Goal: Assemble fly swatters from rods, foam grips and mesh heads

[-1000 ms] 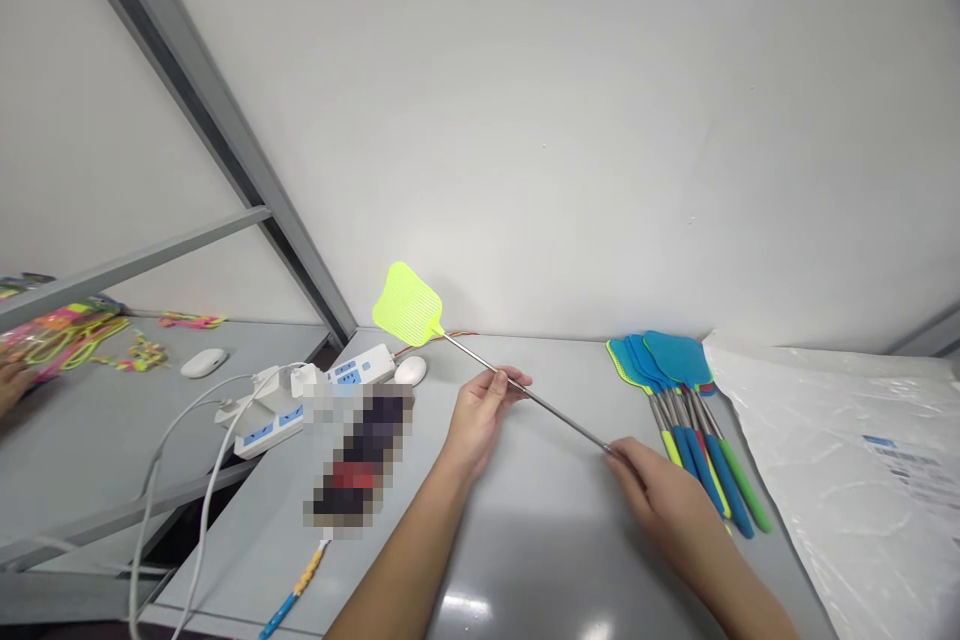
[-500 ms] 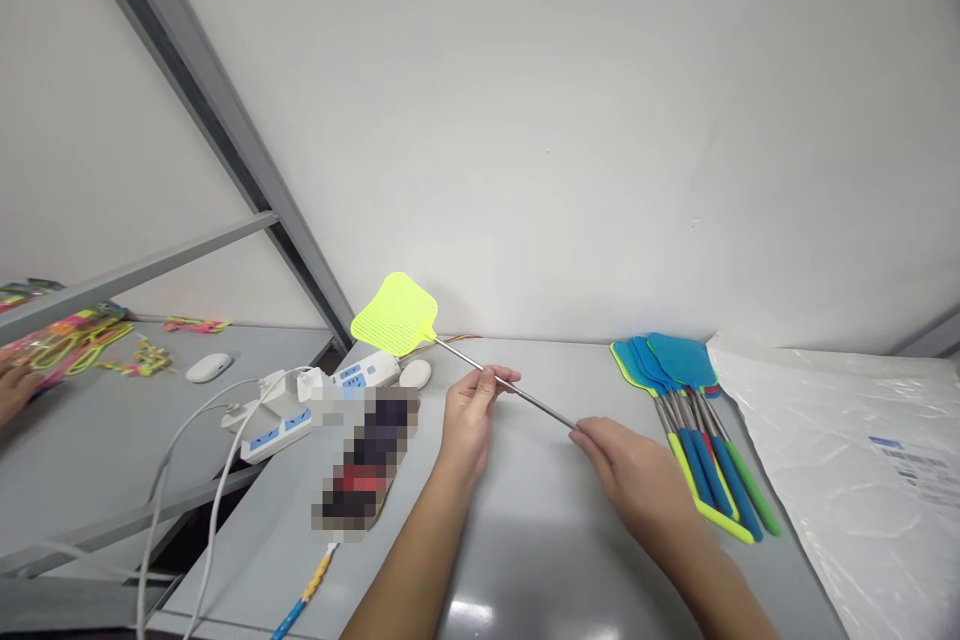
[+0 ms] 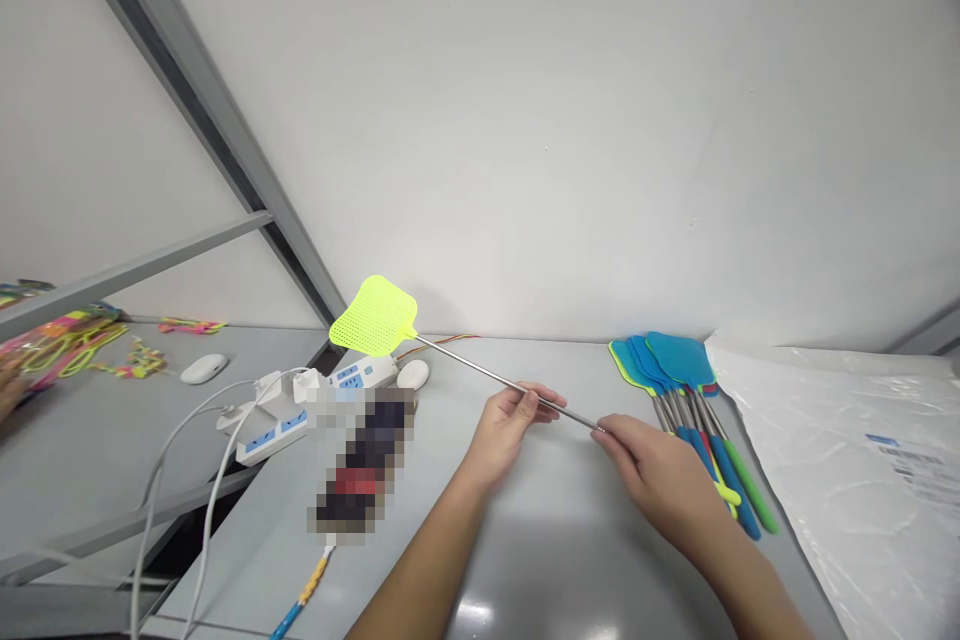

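A yellow-green fly swatter [image 3: 375, 316] is held raised above the table, its perforated head at the left and its thin metal rod [image 3: 465, 361] slanting down to the right. My left hand [image 3: 514, 423] is closed around the middle of the rod, thumb on top. My right hand [image 3: 649, 465] grips the rod's lower right part and hides most of the handle. Beyond it a yellow-green handle end [image 3: 727, 494] shows. Just right of my right hand lies a stack of fly swatters [image 3: 679, 360], mostly blue-headed, with blue, green and yellow grips.
A white plastic mailer [image 3: 847, 460] covers the right side of the table [image 3: 555, 560]. To the left are a power strip [image 3: 274, 435], a pixelated phone [image 3: 367, 460] on a cable and a round white object [image 3: 412, 376]. Another person's hand [image 3: 9, 390] is by colourful cords [image 3: 67, 345] beyond a metal frame.
The swatter's head has shifted left while both hands have moved right. More of the metal rod shows between the head and my left hand, and my hands are closer together.
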Action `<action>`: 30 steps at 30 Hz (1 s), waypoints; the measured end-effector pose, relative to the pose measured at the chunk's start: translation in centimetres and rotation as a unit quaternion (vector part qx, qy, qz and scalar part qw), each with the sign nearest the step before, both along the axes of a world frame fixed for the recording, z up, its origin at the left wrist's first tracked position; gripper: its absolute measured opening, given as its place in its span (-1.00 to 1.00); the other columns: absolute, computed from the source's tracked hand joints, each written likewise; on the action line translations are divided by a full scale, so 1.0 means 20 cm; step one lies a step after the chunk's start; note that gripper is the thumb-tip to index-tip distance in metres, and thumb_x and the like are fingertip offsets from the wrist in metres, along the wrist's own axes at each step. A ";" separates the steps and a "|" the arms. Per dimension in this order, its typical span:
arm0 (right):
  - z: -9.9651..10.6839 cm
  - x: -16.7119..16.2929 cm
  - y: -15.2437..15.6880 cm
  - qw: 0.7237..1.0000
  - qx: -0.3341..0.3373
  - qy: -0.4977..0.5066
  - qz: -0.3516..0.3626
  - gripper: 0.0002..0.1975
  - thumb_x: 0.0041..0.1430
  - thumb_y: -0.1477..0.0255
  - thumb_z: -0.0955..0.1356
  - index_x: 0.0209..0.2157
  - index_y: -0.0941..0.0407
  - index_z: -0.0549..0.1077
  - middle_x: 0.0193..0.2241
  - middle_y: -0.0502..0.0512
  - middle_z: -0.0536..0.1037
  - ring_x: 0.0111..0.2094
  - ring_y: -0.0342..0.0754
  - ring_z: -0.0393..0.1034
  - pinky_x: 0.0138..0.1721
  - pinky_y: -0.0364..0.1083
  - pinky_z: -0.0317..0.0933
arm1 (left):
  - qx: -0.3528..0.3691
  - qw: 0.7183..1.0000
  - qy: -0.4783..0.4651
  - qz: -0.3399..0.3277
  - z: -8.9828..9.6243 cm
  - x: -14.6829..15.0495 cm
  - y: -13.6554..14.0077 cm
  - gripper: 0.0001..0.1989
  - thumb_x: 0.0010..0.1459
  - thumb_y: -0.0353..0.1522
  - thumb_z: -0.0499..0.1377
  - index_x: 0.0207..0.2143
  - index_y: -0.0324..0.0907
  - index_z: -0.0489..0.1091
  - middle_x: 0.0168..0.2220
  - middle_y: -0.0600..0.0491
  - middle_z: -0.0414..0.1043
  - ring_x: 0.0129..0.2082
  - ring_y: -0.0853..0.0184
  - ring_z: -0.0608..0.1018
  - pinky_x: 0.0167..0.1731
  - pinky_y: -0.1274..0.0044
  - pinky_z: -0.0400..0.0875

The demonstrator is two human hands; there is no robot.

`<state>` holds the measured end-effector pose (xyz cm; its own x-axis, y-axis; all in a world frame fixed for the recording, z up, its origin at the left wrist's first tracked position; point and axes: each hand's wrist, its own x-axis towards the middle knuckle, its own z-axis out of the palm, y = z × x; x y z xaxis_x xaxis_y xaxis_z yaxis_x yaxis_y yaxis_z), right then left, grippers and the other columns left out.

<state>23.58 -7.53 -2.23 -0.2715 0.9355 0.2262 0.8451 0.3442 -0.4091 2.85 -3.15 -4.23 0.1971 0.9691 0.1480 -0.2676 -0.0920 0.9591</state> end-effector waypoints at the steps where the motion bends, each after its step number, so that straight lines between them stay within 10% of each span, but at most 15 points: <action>1: -0.01 0.00 -0.01 1.000 0.004 0.003 0.006 -0.67 0.36 0.25 0.10 -0.31 0.02 0.40 -0.42 0.00 0.52 -0.42 -0.07 0.42 -0.43 -0.13 0.13 | 0.007 1.000 0.020 -0.006 0.01 0.00 -0.01 -0.68 0.23 -0.18 0.11 -0.26 -0.23 0.53 -0.22 -0.10 0.54 -0.20 0.24 0.53 -0.10 0.41 0.37; 30: -0.04 0.31 -0.13 0.999 0.019 -0.046 -0.017 -0.74 0.35 0.26 0.15 -0.22 0.00 0.41 -0.27 0.00 0.55 -0.27 -0.02 0.45 -0.28 -0.06 0.24 | 0.027 0.954 -0.226 0.193 0.05 -0.31 0.16 -0.78 0.04 -0.20 0.30 -0.41 -0.18 0.49 -0.32 0.06 0.46 -0.25 0.39 0.49 -0.22 0.53 0.41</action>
<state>29.71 -10.05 -2.98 -0.2607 0.9357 0.2376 0.8901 0.3283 -0.3161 -3.28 0.01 -3.21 -0.2695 0.9450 0.1851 -0.5893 -0.3139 0.7444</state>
